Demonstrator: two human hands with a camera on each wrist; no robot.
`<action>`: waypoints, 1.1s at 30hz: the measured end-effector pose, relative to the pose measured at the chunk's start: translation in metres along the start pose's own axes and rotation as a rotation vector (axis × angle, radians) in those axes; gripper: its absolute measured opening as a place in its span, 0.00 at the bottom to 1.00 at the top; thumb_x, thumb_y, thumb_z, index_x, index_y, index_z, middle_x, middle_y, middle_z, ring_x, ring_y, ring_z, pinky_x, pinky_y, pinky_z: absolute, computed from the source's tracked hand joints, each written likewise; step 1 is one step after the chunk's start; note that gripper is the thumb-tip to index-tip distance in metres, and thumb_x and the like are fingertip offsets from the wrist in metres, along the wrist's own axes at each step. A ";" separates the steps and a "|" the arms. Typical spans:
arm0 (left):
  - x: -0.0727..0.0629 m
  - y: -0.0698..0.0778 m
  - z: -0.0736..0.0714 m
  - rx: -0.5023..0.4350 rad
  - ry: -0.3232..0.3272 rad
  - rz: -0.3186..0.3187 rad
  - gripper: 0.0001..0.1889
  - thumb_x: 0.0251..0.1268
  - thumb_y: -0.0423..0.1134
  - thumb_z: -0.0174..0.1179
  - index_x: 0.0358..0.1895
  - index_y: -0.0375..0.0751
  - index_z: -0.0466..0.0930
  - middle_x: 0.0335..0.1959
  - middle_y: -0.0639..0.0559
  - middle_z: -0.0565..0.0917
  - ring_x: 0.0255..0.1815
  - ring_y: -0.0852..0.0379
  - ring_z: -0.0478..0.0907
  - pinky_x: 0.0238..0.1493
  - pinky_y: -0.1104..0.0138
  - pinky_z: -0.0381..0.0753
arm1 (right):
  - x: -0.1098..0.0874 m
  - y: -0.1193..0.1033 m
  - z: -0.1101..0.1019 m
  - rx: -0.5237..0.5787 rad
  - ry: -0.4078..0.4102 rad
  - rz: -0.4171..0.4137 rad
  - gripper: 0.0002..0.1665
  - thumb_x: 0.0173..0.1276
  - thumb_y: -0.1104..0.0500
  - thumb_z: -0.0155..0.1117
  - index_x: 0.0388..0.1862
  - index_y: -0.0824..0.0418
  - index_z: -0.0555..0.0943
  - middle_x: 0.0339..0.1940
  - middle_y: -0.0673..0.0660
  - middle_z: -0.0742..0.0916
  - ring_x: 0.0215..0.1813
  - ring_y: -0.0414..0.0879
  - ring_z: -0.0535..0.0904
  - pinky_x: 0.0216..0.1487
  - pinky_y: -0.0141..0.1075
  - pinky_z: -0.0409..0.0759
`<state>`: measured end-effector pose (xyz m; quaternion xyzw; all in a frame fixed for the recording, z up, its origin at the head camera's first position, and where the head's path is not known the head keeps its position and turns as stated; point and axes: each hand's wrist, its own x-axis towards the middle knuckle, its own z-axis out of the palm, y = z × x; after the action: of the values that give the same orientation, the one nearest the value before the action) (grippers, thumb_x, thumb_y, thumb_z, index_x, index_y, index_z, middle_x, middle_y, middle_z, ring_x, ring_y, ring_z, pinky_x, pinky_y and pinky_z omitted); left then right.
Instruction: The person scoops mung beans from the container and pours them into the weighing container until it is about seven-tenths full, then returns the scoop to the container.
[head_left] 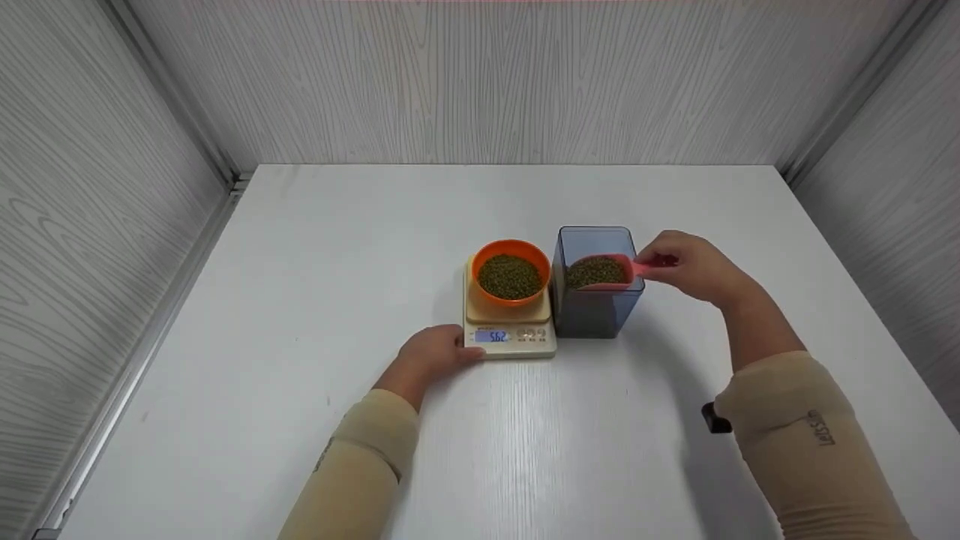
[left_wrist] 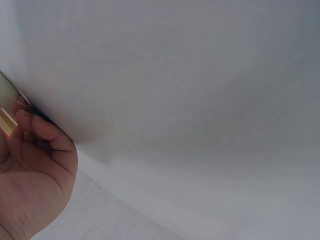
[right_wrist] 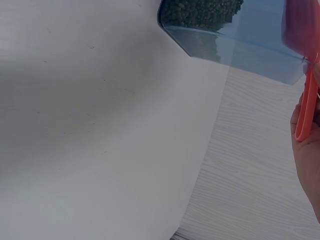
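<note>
My right hand (head_left: 694,262) grips the handle of a pink scoop (head_left: 611,286) heaped with small green beans (head_left: 595,271). The scoop lies level across the mouth of a clear bluish square container (head_left: 589,319), overlapping its right rim. More beans (right_wrist: 200,12) show low inside that container in the right wrist view. On the left, my left hand (head_left: 435,352) holds the front left corner of a kitchen scale (head_left: 517,349), thumb on its front edge and fingers curled at its side. An orange bowl (head_left: 514,301) of green beans (head_left: 510,276) sits on the scale, whose display is lit.
The container stands right beside the scale on a white table (head_left: 300,300). Wood-grained pale panels (head_left: 480,82) enclose the table at the back and both sides. A small black object (head_left: 716,418) shows by the right sleeve.
</note>
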<state>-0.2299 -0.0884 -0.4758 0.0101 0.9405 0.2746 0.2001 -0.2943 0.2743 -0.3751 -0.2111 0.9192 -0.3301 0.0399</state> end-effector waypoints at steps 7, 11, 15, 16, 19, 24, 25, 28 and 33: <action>0.000 0.000 -0.002 -0.023 -0.013 -0.012 0.18 0.54 0.59 0.59 0.37 0.49 0.77 0.32 0.53 0.77 0.37 0.54 0.70 0.47 0.59 0.70 | -0.004 0.006 0.000 0.032 0.045 0.050 0.10 0.62 0.55 0.63 0.40 0.57 0.82 0.38 0.52 0.79 0.40 0.45 0.71 0.37 0.28 0.73; -0.001 0.000 -0.002 -0.042 -0.017 -0.021 0.18 0.54 0.59 0.59 0.39 0.50 0.78 0.35 0.54 0.78 0.38 0.54 0.70 0.50 0.58 0.69 | -0.007 0.008 0.001 0.077 0.046 0.094 0.12 0.62 0.53 0.62 0.41 0.57 0.82 0.39 0.52 0.79 0.41 0.46 0.72 0.38 0.28 0.74; -0.001 0.000 -0.001 -0.051 -0.018 -0.020 0.18 0.54 0.59 0.59 0.39 0.50 0.78 0.35 0.54 0.78 0.38 0.54 0.70 0.51 0.58 0.69 | -0.010 0.012 0.004 0.112 0.055 0.113 0.13 0.62 0.52 0.62 0.43 0.57 0.82 0.41 0.53 0.79 0.42 0.46 0.73 0.40 0.27 0.74; 0.000 0.000 -0.001 -0.052 -0.019 -0.020 0.18 0.54 0.59 0.59 0.39 0.50 0.78 0.34 0.54 0.78 0.38 0.54 0.70 0.50 0.58 0.69 | -0.010 0.013 0.005 0.120 0.057 0.116 0.13 0.62 0.52 0.62 0.43 0.57 0.82 0.41 0.53 0.79 0.42 0.46 0.73 0.40 0.27 0.74; 0.001 0.000 0.000 -0.050 -0.020 -0.023 0.19 0.54 0.59 0.59 0.39 0.50 0.77 0.34 0.54 0.77 0.38 0.53 0.70 0.49 0.58 0.69 | -0.011 0.014 0.006 0.129 0.060 0.137 0.13 0.62 0.52 0.62 0.43 0.57 0.81 0.41 0.53 0.78 0.42 0.46 0.72 0.40 0.28 0.74; 0.001 -0.001 0.000 -0.039 -0.009 -0.013 0.18 0.54 0.59 0.59 0.37 0.49 0.77 0.32 0.53 0.77 0.37 0.53 0.70 0.48 0.59 0.70 | -0.011 0.013 0.006 0.123 0.048 0.148 0.14 0.63 0.52 0.61 0.44 0.58 0.80 0.42 0.54 0.78 0.43 0.47 0.72 0.41 0.29 0.74; 0.000 -0.001 0.000 -0.035 -0.005 -0.008 0.18 0.54 0.59 0.59 0.37 0.49 0.77 0.32 0.53 0.77 0.36 0.53 0.70 0.47 0.59 0.70 | -0.011 0.013 0.006 0.122 0.048 0.142 0.14 0.63 0.53 0.61 0.45 0.58 0.80 0.42 0.54 0.78 0.43 0.47 0.72 0.40 0.29 0.74; 0.000 -0.001 0.000 -0.029 0.005 -0.002 0.17 0.54 0.58 0.59 0.36 0.49 0.77 0.30 0.53 0.77 0.35 0.54 0.69 0.45 0.60 0.70 | -0.011 0.013 0.007 0.113 0.039 0.121 0.15 0.63 0.53 0.61 0.46 0.60 0.79 0.42 0.56 0.79 0.42 0.47 0.72 0.40 0.29 0.73; -0.001 0.000 0.000 -0.033 0.005 -0.003 0.18 0.54 0.59 0.59 0.38 0.49 0.77 0.33 0.53 0.77 0.37 0.53 0.70 0.49 0.59 0.70 | -0.010 0.014 0.008 0.108 0.043 0.151 0.16 0.61 0.51 0.63 0.45 0.59 0.79 0.41 0.55 0.79 0.42 0.47 0.72 0.39 0.29 0.74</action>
<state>-0.2285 -0.0891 -0.4754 0.0045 0.9364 0.2896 0.1982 -0.2885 0.2837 -0.3905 -0.1316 0.9140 -0.3797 0.0561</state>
